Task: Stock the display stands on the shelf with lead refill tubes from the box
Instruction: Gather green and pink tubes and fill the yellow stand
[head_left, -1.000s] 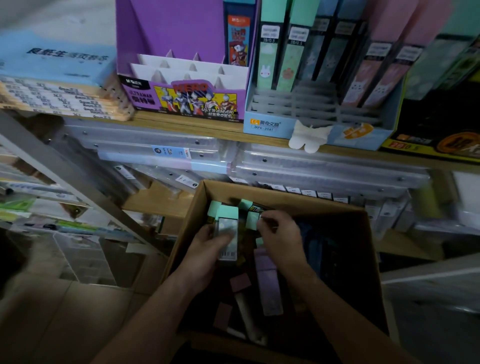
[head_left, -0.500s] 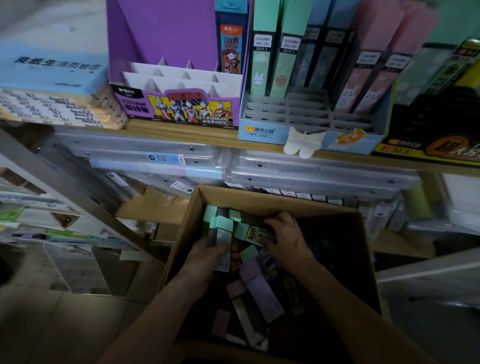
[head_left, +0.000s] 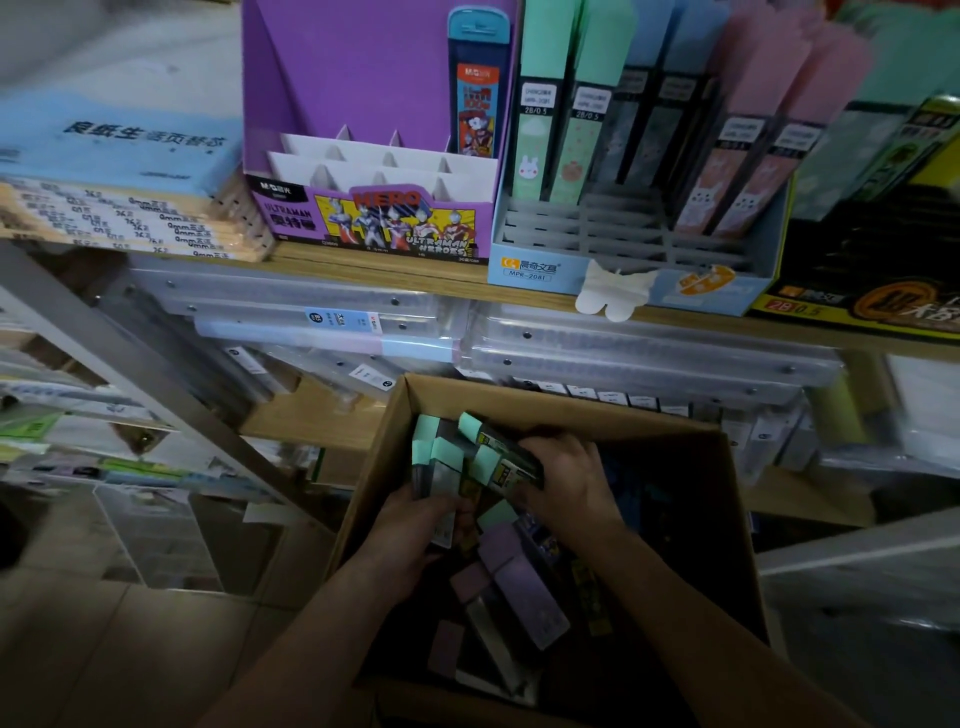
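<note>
Mint-capped refill tubes (head_left: 439, 470) are gripped by the left hand (head_left: 410, 535) and the right hand (head_left: 569, 480) inside the cardboard box (head_left: 545, 402). Above it, most slots of the blue display stand (head_left: 535, 270) are not yet filled.

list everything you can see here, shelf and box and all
wooden shelf: one, tan, across the middle
purple stand: one, purple, on the shelf
blue-capped tube: one, blue, upright in the purple stand
blue stand: one, light blue, right of the purple stand
standing tubes: about six, green, blue, pink, back of the blue stand
paper pads: a stack, blue-topped, shelf's left end
clear cases: several, clear, under the shelf
cardboard box: one, brown, below the shelf
loose tubes: several, purple and pink, lying in the box
mint-capped tubes: about five, mint, held over the box
left hand: grips mint-capped tubes
right hand: grips mint-capped tubes too
</note>
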